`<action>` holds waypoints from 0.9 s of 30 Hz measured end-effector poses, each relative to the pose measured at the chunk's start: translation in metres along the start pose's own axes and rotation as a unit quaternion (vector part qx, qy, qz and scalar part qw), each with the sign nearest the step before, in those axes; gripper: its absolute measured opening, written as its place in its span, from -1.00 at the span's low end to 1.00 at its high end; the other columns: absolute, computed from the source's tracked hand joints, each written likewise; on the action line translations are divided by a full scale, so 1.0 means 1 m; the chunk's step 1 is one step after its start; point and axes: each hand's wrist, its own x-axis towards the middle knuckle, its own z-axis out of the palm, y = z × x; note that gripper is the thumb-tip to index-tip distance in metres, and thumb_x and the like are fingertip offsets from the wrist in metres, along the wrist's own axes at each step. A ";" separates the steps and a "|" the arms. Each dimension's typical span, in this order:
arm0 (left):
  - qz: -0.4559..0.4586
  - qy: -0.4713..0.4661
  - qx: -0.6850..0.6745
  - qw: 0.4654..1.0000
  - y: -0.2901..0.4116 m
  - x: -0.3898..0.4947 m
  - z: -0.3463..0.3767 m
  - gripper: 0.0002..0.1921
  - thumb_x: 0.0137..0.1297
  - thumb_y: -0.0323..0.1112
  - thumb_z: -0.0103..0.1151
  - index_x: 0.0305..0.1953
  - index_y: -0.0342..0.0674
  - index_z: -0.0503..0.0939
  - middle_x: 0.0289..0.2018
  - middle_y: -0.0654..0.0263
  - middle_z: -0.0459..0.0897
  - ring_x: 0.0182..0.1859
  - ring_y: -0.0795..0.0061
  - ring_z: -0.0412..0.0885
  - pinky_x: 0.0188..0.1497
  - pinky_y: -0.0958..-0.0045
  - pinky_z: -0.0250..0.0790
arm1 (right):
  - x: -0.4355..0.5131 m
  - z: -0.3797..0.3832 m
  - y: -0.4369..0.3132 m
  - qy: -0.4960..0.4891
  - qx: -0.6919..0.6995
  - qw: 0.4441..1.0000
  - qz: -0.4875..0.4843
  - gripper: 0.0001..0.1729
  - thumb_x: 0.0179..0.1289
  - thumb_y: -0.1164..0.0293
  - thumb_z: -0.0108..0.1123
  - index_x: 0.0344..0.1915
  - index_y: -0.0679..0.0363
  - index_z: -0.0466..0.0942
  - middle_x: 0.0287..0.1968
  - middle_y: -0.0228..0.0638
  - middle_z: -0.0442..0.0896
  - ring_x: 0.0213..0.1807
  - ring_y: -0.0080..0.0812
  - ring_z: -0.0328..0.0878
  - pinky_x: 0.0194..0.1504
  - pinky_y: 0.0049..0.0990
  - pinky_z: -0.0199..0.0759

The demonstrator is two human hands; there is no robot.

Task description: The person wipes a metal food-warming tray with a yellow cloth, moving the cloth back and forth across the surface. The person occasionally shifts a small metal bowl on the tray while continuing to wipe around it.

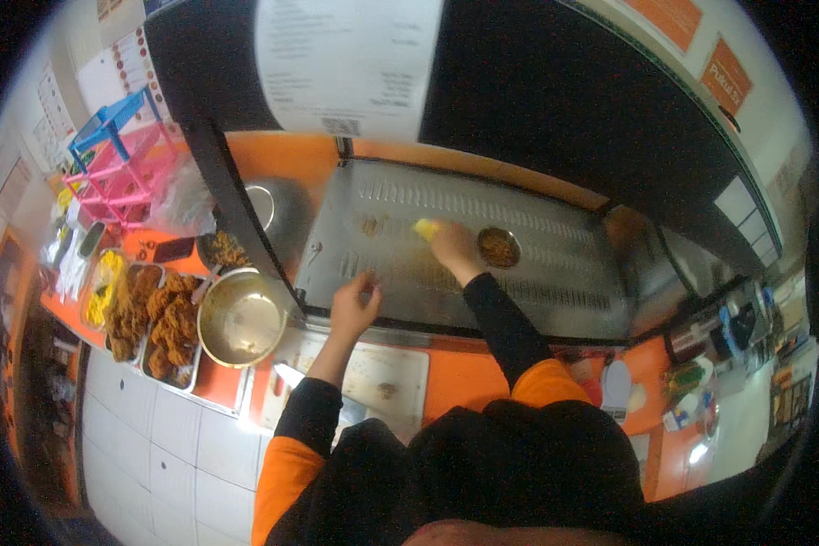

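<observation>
My right hand holds a yellow cloth or sponge over a slotted metal tray inside a black-framed case. Brownish residue marks the tray below and left of that hand. Just right of the hand, a small round metal bowl with brown crumbs stands on the tray. At the tray's near left edge is my left hand, fingers apart, holding nothing that shows. Below it, on the orange counter, lies a stained white cutting board, partly hidden by my left forearm.
A large metal bowl stands on the left, beside metal trays of fried chicken and a container of yellow packets. Behind them are a phone and a pink and blue plastic rack. A black post rises left of the tray.
</observation>
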 end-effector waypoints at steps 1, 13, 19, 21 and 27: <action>0.008 -0.016 0.046 0.999 -0.009 0.002 -0.016 -0.81 0.12 -0.28 0.16 -0.26 -0.19 0.54 -0.43 0.15 0.64 -0.31 0.13 0.61 -0.25 0.23 0.42 | 0.005 -0.005 -0.006 0.038 0.025 0.999 0.025 -0.68 0.12 0.41 0.05 -0.09 0.18 0.53 -0.21 -0.09 0.63 -0.14 -0.04 0.56 -0.10 -0.14 0.39; 0.053 -0.091 0.185 0.977 -0.050 0.010 -0.037 -0.79 0.13 -0.18 0.13 -0.28 -0.14 0.51 -0.43 0.12 0.60 -0.31 0.01 0.56 -0.23 0.07 0.37 | -0.010 0.046 -0.021 0.043 0.044 0.997 0.049 -0.72 0.09 0.46 0.09 -0.13 0.18 0.51 0.05 -0.05 0.47 0.05 0.01 0.40 0.00 -0.14 0.33; 0.038 -0.114 0.211 0.970 -0.048 0.008 -0.038 -0.82 0.14 -0.19 0.12 -0.31 -0.14 0.50 -0.44 0.11 0.59 -0.32 0.01 0.55 -0.28 0.05 0.36 | -0.012 0.064 -0.041 0.047 -0.007 0.997 0.056 -0.82 0.09 0.38 0.10 -0.29 0.12 0.60 -0.19 -0.04 0.60 -0.12 0.01 0.52 -0.11 -0.10 0.39; 0.041 -0.107 0.214 0.970 -0.047 0.005 -0.038 -0.82 0.13 -0.20 0.12 -0.32 -0.14 0.50 -0.44 0.11 0.59 -0.31 0.01 0.55 -0.28 0.04 0.36 | -0.017 0.066 -0.046 0.004 0.020 0.999 0.030 -0.84 0.08 0.36 0.10 -0.36 0.12 0.61 -0.28 -0.07 0.63 -0.20 0.01 0.55 -0.15 -0.09 0.40; 0.075 -0.062 0.193 0.976 -0.045 0.004 -0.038 -0.81 0.12 -0.20 0.13 -0.34 -0.16 0.49 -0.45 0.12 0.59 -0.32 0.00 0.53 -0.25 0.04 0.33 | -0.005 0.054 -0.036 -0.050 0.058 0.997 -0.019 -0.85 0.07 0.34 0.14 -0.40 0.11 0.62 -0.33 -0.16 0.65 -0.23 -0.03 0.58 -0.21 -0.10 0.42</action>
